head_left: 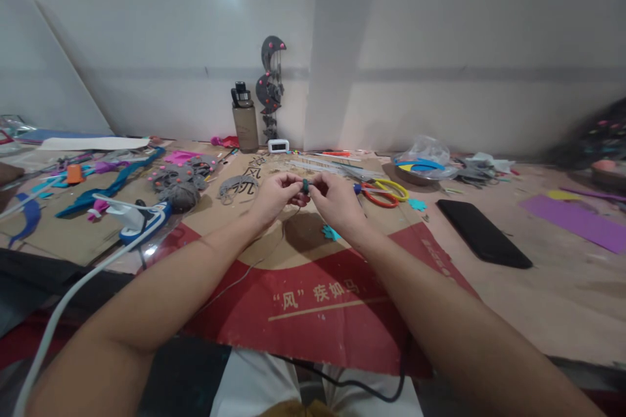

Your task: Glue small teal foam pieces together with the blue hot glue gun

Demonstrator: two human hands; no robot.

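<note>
My left hand (282, 197) and my right hand (337, 199) meet above the cardboard, pinching a small dark green piece (306, 187) between their fingertips. The piece looks like rolled or folded felt, but it is too small to be sure. From beneath my left hand a thin grey thread (252, 266) trails down over the cardboard's red part. A turquoise cut-out (331, 232) lies below my right hand, partly covered by it. Just right of that hand are scissors with red and yellow handles (391, 193).
A red and brown cardboard sheet (313, 332) covers the table in front. Left are a power strip (145, 225) with a white cable and grey scraps (180, 189). A bottle (245, 120) and small clock (278, 146) stand behind; a black phone (482, 232) lies right.
</note>
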